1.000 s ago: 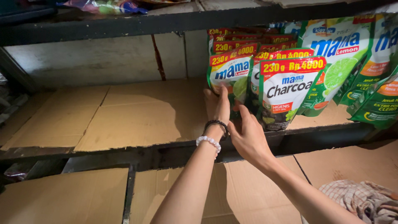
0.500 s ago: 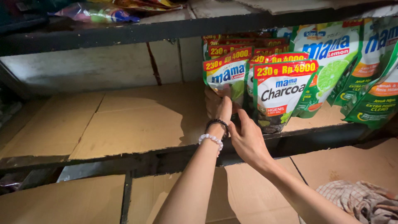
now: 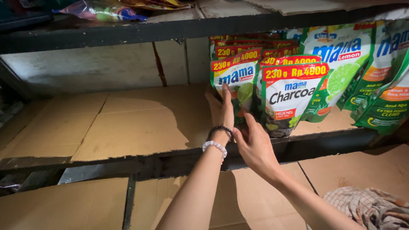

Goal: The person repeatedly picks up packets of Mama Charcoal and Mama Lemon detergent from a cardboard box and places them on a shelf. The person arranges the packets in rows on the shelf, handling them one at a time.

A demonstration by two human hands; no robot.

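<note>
Right hand [image 3: 254, 147], fingers apart, is laid against the black-and-white pouch [image 3: 289, 99] just beyond it. Left hand [image 3: 222, 111] (beaded bracelets at wrist) is pressed flat, open, on the green pouch [image 3: 237, 83]; more pouches stacked behind.

Hiding behind the front pouches [image 3: 264, 91]: back rows (count unclear). Running off the right edge: large green pouches [image 3: 385, 85]. Covering pouch bottoms: left hand [image 3: 221, 113].

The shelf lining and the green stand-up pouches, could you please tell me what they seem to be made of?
The brown shelf lining looks like matte corrugated cardboard: flat sheets with seams and torn edges. The green stand-up pouches look like glossy flexible plastic film, judging by sheen and creases.
</note>
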